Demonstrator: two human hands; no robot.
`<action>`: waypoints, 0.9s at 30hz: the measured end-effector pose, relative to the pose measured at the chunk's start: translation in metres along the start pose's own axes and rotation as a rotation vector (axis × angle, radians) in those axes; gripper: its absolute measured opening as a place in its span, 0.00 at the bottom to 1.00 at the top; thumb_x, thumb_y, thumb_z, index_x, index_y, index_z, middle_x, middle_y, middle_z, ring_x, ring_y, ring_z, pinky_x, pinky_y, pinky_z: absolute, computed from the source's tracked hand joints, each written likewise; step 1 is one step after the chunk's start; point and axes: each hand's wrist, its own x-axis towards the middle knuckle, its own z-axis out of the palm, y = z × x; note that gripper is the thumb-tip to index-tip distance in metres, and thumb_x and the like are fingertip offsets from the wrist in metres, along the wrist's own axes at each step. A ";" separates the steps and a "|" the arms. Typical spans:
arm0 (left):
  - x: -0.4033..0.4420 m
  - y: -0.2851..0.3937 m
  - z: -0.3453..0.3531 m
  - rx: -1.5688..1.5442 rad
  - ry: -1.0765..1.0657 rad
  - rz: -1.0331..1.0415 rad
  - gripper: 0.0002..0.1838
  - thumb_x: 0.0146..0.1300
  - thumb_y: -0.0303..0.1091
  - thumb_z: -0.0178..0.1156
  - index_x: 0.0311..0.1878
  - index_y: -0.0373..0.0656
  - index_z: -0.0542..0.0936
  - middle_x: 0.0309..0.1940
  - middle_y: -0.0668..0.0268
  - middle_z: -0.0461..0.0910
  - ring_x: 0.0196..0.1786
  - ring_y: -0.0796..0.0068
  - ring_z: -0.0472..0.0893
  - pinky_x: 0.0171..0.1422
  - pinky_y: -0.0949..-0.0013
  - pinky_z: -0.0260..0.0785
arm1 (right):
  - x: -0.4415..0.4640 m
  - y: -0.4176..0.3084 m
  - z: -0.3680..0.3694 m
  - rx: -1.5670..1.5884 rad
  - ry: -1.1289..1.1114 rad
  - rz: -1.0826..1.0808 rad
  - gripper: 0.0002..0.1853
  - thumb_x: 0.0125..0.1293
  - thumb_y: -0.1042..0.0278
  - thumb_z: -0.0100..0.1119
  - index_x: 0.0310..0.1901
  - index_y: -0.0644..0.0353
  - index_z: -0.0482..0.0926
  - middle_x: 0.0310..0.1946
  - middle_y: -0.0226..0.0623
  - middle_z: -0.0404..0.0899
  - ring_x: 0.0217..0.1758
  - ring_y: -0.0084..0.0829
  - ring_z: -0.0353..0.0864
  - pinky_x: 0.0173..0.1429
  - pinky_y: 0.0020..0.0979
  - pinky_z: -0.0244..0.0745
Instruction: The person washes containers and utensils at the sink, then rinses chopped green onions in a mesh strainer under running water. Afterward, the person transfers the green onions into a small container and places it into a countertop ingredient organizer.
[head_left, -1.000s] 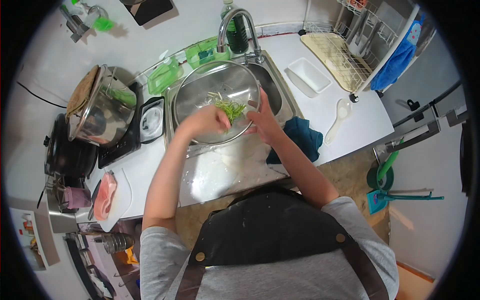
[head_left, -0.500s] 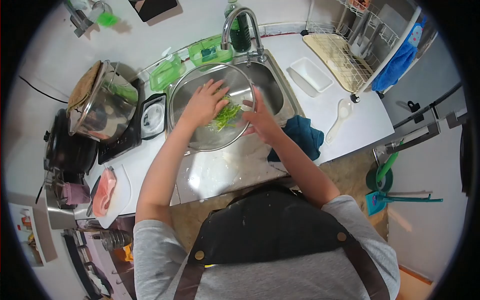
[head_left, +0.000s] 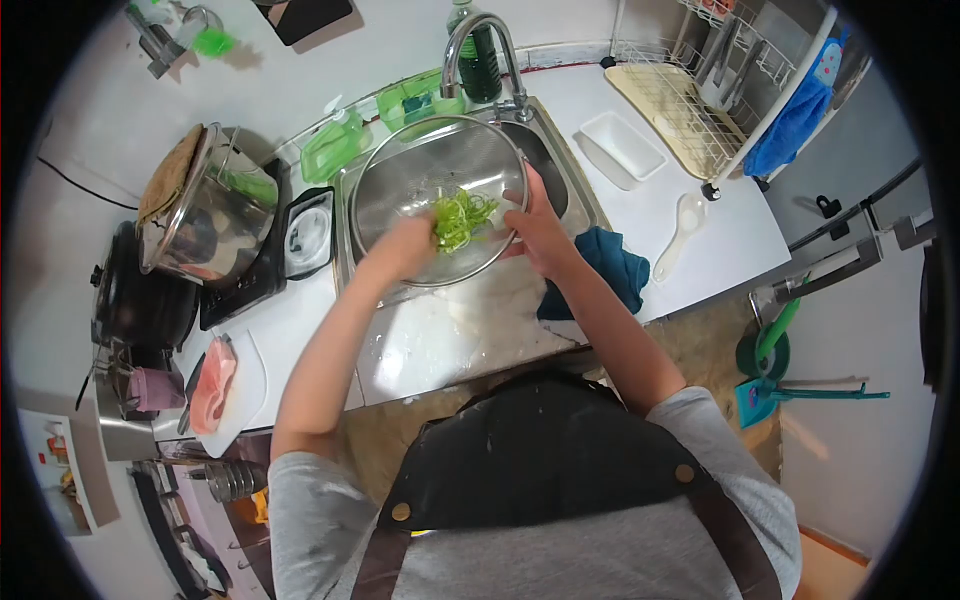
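A wide, round strainer (head_left: 395, 190) with a metal rim and see-through wall is held tilted over the front of the sink. My right hand (head_left: 540, 225) grips its right rim, thumb inside and fingers outside. Inside lies a loose heap of thin-cut green vegetable strips (head_left: 462, 218). My left hand (head_left: 403, 248) is in the strainer, touching the left side of the strips. It is blurred and its fingers are mostly hidden, so I cannot see whether it grasps any.
The metal sink (head_left: 545, 150) has a curved faucet (head_left: 485, 30) behind it. A teal cloth (head_left: 605, 275), a white spoon (head_left: 680, 235) and a white dish (head_left: 622, 150) lie to the right. A large pot (head_left: 215, 210) and raw meat (head_left: 213, 385) are on the left.
My left hand has gone from spread fingers above the greens to a blurred, bunched shape at their left. The greens are heaped higher. The strainer has shifted slightly right and up.
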 end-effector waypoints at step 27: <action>0.020 -0.029 -0.025 -0.206 0.041 -0.126 0.08 0.51 0.22 0.56 0.32 0.39 0.84 0.28 0.57 0.84 0.31 0.68 0.83 0.40 0.68 0.74 | -0.010 -0.006 -0.006 0.026 0.008 0.025 0.47 0.56 0.81 0.48 0.72 0.33 0.40 0.65 0.49 0.54 0.47 0.38 0.78 0.33 0.39 0.86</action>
